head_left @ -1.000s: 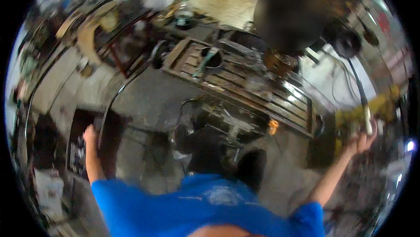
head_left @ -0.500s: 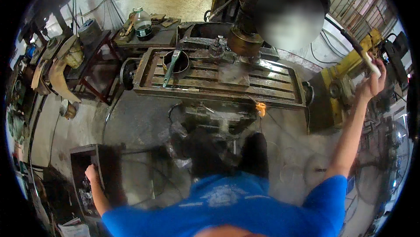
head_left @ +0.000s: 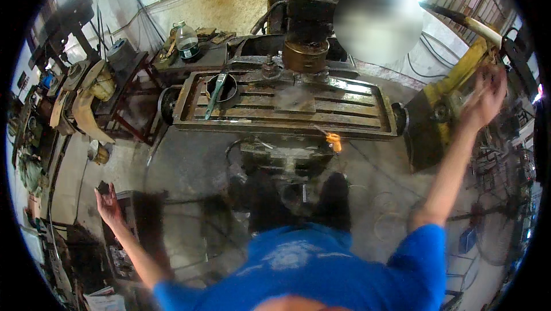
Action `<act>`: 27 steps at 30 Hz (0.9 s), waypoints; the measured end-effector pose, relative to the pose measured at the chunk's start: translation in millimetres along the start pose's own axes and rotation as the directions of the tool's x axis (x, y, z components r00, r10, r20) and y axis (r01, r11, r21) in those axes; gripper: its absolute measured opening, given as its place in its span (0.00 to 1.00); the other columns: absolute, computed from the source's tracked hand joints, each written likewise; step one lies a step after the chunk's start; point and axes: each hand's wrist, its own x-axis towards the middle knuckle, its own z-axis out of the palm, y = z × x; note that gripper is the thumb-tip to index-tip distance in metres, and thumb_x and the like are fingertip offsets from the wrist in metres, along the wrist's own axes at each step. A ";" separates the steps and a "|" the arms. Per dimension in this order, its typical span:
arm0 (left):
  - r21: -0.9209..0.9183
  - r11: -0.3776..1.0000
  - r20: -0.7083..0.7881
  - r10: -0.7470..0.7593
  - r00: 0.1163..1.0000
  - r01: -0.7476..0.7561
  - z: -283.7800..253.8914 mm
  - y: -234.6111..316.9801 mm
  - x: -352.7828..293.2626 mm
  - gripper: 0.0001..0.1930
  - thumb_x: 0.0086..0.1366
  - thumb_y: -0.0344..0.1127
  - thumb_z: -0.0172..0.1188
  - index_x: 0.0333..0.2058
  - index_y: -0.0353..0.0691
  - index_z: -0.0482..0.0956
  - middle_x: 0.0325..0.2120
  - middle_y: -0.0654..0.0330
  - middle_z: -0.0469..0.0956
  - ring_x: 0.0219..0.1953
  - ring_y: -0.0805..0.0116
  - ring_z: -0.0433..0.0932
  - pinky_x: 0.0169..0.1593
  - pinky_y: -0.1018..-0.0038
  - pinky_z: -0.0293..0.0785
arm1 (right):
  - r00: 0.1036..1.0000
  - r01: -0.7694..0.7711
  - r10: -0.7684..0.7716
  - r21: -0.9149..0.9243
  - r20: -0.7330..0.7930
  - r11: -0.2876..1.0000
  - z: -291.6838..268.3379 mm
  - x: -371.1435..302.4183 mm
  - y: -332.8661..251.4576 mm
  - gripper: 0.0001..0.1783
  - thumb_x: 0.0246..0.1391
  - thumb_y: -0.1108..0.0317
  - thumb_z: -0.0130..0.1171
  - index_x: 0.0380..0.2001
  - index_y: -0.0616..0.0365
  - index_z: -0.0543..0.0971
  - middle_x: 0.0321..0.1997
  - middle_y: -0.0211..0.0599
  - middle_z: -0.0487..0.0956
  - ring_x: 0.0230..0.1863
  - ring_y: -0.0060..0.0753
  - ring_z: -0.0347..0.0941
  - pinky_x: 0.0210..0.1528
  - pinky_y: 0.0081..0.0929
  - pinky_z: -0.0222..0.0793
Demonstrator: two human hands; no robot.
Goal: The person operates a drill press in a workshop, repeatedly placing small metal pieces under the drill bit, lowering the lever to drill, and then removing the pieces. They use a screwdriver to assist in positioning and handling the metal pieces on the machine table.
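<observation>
My left hand (head_left: 109,207) is raised at the lower left beside a dark metal cabinet, its fingers closed around a small dark block-like piece (head_left: 104,187); its exact kind does not show. At the far right my right hand (head_left: 487,95) is below the pale handle (head_left: 484,31) of a long lever, apart from it. Its fingers look loosely spread, with some motion blur and nothing visible in them. Ahead stands a milling machine with a slotted table (head_left: 344,117). On that table a green-handled brush (head_left: 214,97) lies across a round dark pan (head_left: 229,90).
An orange-handled tool (head_left: 333,142) hangs at the table's front edge. Handwheels (head_left: 167,105) flank the table. A clear bottle (head_left: 186,41) stands on the bench at back left. The open cabinet (head_left: 145,219) is beside my left arm. A yellow machine part (head_left: 427,101) stands at right.
My right hand has let go of the lever's pale handle and dropped below it. My left hand has risen from the cabinet, now with the small dark piece showing in its fingers.
</observation>
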 end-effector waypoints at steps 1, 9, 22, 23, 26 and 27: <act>0.020 0.999 0.042 -0.026 0.999 0.025 6.1 -10.1 2.6 0.14 0.61 0.39 0.53 0.39 0.34 0.71 0.38 0.54 0.75 0.40 0.64 0.74 0.52 0.63 0.66 | 0.987 -0.084 0.098 -0.111 0.125 0.990 -15.2 -41.9 12.0 0.16 0.50 0.70 0.49 0.42 0.67 0.69 0.41 0.38 0.72 0.44 0.33 0.68 0.45 0.27 0.64; 0.034 0.971 0.184 -0.240 0.953 0.238 123.8 -97.1 -4.7 0.12 0.59 0.33 0.53 0.39 0.33 0.70 0.36 0.53 0.75 0.34 0.61 0.74 0.49 0.61 0.69 | 0.013 -0.763 0.916 -0.588 0.401 0.268 -101.7 -372.9 161.2 0.25 0.35 0.67 0.56 0.41 0.69 0.73 0.34 0.41 0.76 0.35 0.28 0.72 0.36 0.25 0.67; 0.273 0.646 -0.102 -0.718 0.689 0.713 60.1 -301.8 -146.4 0.14 0.61 0.33 0.45 0.42 0.28 0.61 0.39 0.41 0.65 0.31 0.43 0.72 0.42 0.47 0.72 | 0.295 -0.873 0.792 -0.185 0.535 0.451 -48.6 -261.8 75.6 0.23 0.32 0.72 0.52 0.39 0.61 0.73 0.18 0.24 0.69 0.16 0.15 0.63 0.19 0.14 0.60; 0.239 0.645 -0.097 -0.728 0.679 0.726 50.9 -309.3 -149.8 0.14 0.61 0.34 0.45 0.41 0.28 0.62 0.37 0.42 0.66 0.30 0.44 0.73 0.39 0.49 0.74 | 0.136 -0.888 0.787 -0.279 0.602 0.366 -54.4 -245.7 75.9 0.26 0.32 0.73 0.52 0.43 0.60 0.72 0.18 0.25 0.70 0.16 0.16 0.64 0.18 0.14 0.60; 0.160 0.612 -0.143 -0.762 0.631 0.775 44.6 -323.6 -155.0 0.14 0.61 0.36 0.44 0.39 0.31 0.64 0.31 0.44 0.70 0.26 0.48 0.74 0.33 0.55 0.77 | -0.448 -0.737 0.531 -0.633 0.719 0.237 -30.4 -212.8 20.7 0.28 0.31 0.73 0.51 0.44 0.59 0.71 0.19 0.26 0.72 0.15 0.15 0.65 0.13 0.14 0.58; 0.150 0.575 -0.210 -0.776 0.595 0.804 57.9 -318.1 -150.1 0.13 0.61 0.37 0.44 0.38 0.31 0.65 0.30 0.44 0.71 0.24 0.49 0.75 0.31 0.57 0.77 | -0.504 -0.554 0.500 -0.707 0.705 0.439 -28.9 -222.5 19.0 0.28 0.32 0.71 0.52 0.44 0.60 0.71 0.17 0.32 0.73 0.16 0.22 0.68 0.17 0.20 0.64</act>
